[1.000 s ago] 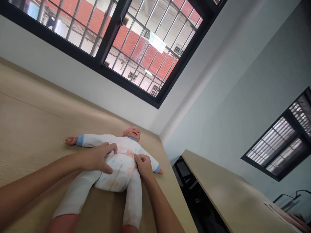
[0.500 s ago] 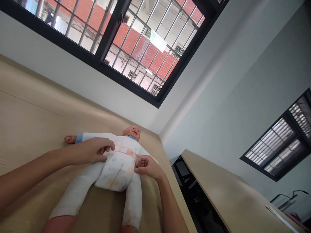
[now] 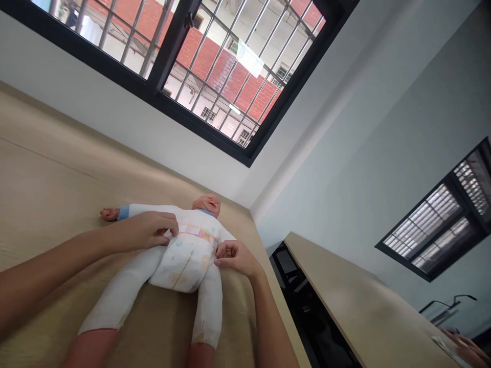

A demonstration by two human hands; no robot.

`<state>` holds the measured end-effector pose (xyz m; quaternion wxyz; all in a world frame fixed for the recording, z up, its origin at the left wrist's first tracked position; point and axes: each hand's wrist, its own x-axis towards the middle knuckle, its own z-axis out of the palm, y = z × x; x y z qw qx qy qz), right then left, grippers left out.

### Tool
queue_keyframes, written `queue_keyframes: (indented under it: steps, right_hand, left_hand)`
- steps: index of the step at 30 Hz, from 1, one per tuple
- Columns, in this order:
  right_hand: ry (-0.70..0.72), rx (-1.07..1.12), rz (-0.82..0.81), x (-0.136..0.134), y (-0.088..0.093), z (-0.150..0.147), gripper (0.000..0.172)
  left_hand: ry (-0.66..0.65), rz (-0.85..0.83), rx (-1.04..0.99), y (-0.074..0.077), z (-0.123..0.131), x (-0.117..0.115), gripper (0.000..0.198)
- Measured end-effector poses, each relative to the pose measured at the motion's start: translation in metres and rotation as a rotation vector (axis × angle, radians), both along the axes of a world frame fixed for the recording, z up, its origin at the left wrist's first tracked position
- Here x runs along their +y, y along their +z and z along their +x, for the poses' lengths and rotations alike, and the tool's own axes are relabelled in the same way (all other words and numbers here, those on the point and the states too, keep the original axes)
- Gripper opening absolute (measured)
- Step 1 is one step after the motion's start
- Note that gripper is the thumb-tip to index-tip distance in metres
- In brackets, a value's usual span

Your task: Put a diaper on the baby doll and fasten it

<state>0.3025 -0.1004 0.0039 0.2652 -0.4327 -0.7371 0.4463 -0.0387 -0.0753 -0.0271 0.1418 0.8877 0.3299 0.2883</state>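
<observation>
- doll (image 3: pixel 194 217): on its back on the tan tabletop (image 3: pixel 42 204), head toward the window wall (image 3: pixel 126 133), legs toward the camera, lower legs cut off by the bottom edge
- clothes: white long-sleeved top with blue collar and blue cuff (image 3: pixel 123 212), white trouser legs. one arm stretched out flat past the left forearm, the other angled out and partly hidden by the right hand (image 3: pixel 238 258)
- diaper (image 3: pixel 184 263): wrapped around the doll's hips, over the clothes. white, pale prints, pink and orange band across the waist, dark line down the front
- left hand (image 3: pixel 143 232): at the diaper's side edge near the waist. fingers bent in close to the thumb, bit of white stuff showing between. can't tell if they're clamped on it
- right hand: opposite side of the diaper, by the top of the leg. fingers curled, thumb tip right at the edge. can't tell if anything is pinched
- second tabletop (image 3: pixel 345 286): off to the right, dark shelf space (image 3: pixel 303 301) under its edge. white item (image 3: pixel 447 347) on it, too blurred to name
- barred window (image 3: pixel 173 51) above the doll, dark frame; smaller window (image 3: pixel 441 209) far right
</observation>
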Motion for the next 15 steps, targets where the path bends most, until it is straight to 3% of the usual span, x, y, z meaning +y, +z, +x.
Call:
queue_keyframes:
  steps: [3,6,10,15]
  right_hand:
    - [-0.068,-0.045,0.105,0.001,-0.011,-0.004,0.028]
    - [-0.117,-0.114,0.363,0.002,-0.022,-0.011,0.012]
    - [-0.08,-0.198,0.645,0.0,-0.023,-0.016,0.032]
    - [-0.048,-0.179,0.635,-0.003,-0.025,-0.027,0.023]
  left_hand:
    - [0.008,0.076,0.022,-0.006,0.0,0.006,0.021]
    - [0.001,0.204,0.057,-0.011,0.004,0.008,0.028]
    - [-0.035,0.283,0.09,-0.011,0.008,0.007,0.028]
    - [-0.04,0.284,0.059,-0.01,0.016,0.007,0.023]
